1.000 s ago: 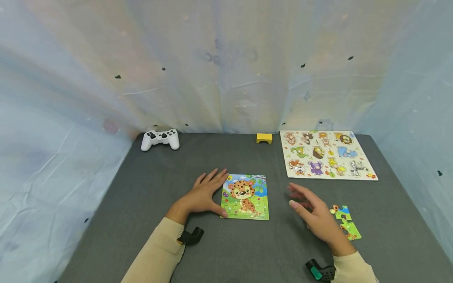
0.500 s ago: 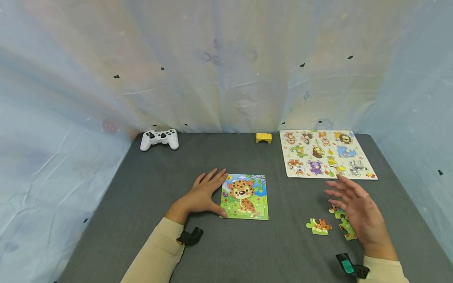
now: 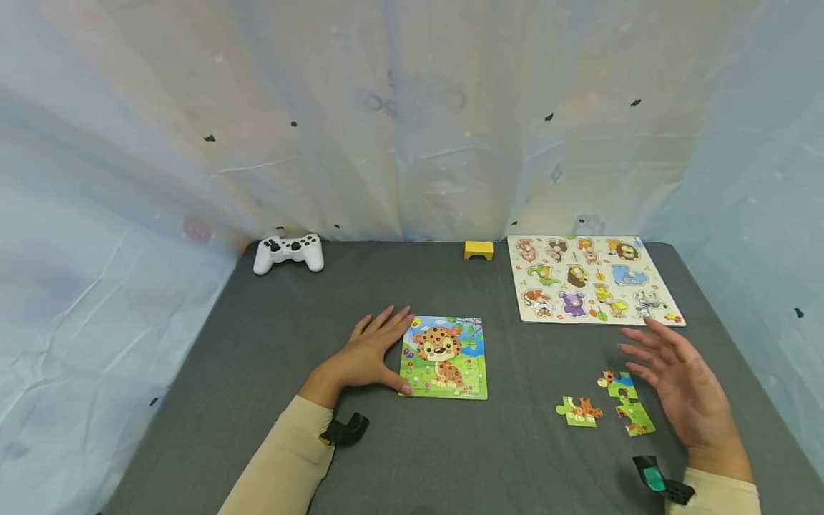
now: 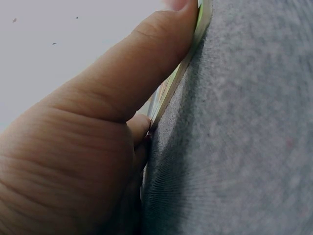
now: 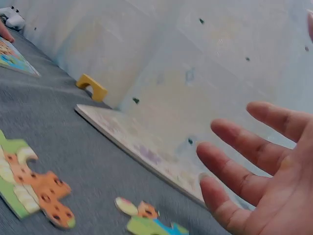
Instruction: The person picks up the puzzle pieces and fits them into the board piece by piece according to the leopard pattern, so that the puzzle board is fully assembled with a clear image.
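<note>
The left hand (image 3: 365,357) rests along the left side of the leopard board (image 3: 444,361), its grip spread wide and clasping nothing; the thumb touches the board near its near left corner, the forefinger its far left one. The right hand (image 3: 687,393) is raised well to the right of the leopard board, its grip loose, fingers parted and holding nothing. The leopard board lies flat on the grey table (image 3: 412,458). To its right, short of the right hand, lie three jigsaw pieces: a spotted piece (image 3: 581,412) nearest the board, then a blue-and-green piece (image 3: 623,386) and a mostly green piece (image 3: 637,416) farther right, close together; whether these two interlock cannot be told. Beyond the leopard board, slightly right, stands a yellow arch block (image 3: 478,248); farther right is a white animal board (image 3: 518,272). Beyond and left of the leopard board sits a white controller (image 3: 287,252), and a pale sheet (image 3: 418,107) hangs behind
</note>
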A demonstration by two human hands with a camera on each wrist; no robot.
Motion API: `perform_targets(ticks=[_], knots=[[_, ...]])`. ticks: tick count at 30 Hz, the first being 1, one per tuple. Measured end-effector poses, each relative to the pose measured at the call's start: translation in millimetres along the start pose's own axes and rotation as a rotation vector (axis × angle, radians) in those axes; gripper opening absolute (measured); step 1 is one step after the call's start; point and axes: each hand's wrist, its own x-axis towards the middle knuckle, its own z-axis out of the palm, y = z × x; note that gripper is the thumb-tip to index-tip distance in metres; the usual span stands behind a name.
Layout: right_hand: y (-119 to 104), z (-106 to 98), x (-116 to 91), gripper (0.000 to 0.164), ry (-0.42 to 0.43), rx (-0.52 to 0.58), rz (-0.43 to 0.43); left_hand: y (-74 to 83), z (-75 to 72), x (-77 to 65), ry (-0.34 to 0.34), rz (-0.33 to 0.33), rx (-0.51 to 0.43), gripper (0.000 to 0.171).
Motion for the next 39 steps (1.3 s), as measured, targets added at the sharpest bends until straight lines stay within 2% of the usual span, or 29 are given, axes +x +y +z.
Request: perform_targets(ticks=[5, 10, 13, 23, 29, 33, 39], knots=[[-1.6, -7.5, -4.1, 0.054, 0.037, -0.194, 0.216, -1.0, -0.1, 0.2, -0.003, -0.004, 0.001, 0.138], [2.7, -13.9, -8.3, 0.051, -0.021, -0.402, 0.325, -1.8, 0.5, 0.7, 0.0, 0.005, 0.008, 0.139], [3.7, -14.9, -9.4, 0.053, -0.024, -0.473, 0.38, -3.2, 1.4, 0.7, 0.01, 0.017, 0.005, 0.139], [2.2, -19.8, -14.2, 0.058, -0.048, -0.658, 0.451, -0.9, 0.6, 1.1, -0.005, 0.005, 0.017, 0.139], [0.6, -24.5, -14.4, 0.055, -0.045, -0.903, 0.533, 2.0, -0.6, 1.2, -0.008, 0.001, 0.008, 0.139], [-1.3, -24.9, -13.1, 0.044, -0.072, -1.023, 0.545, 2.0, -0.4, 1.2, -0.004, 0.001, 0.008, 0.14], [-0.5, -19.8, -8.8, 0.024, -0.07, -1.068, 0.547, 0.4, 0.3, 0.4, 0.0, -0.007, 0.013, 0.139]])
